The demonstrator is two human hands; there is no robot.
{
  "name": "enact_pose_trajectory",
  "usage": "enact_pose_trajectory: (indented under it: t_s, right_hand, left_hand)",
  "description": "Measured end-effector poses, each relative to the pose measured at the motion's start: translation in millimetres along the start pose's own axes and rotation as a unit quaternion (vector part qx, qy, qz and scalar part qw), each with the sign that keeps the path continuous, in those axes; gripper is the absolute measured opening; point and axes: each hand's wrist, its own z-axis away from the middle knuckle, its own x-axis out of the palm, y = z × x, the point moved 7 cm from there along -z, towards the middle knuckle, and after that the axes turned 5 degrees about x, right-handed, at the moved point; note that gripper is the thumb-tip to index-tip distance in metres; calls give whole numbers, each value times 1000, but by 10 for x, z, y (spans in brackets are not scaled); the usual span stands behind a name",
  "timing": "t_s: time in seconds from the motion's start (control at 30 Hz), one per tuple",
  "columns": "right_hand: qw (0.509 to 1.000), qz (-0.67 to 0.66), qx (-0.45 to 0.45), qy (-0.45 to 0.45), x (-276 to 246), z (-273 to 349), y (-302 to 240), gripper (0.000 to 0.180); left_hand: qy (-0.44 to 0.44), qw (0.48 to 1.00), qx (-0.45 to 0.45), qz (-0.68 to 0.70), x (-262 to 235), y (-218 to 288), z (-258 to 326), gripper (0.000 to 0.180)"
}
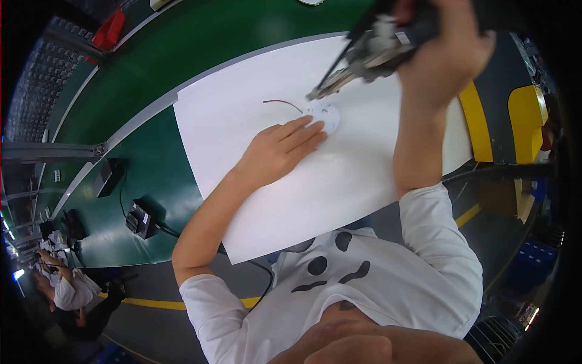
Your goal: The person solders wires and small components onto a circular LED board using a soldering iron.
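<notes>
While fingers lie flat:
Left hand: spread, pressing white disc.
Right hand: gripping power screwdriver, long axis slanting, tip toward the disc beyond left fingertips.

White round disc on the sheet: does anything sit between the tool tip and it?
Nothing visible does. The power tool in the right hand has its tip at the edge of the white disc. The left hand steadies the disc from the opposite side, and the thin wire lies beside it.
</notes>
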Motion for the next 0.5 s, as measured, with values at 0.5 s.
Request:
enact_pose_trajectory:
  t_s: [0.5]
  right_hand:
    - [782,605,-129,79,400,1,-523,14]
  left_hand:
    - [53,959,-261,-95,-172,-834,306,31]
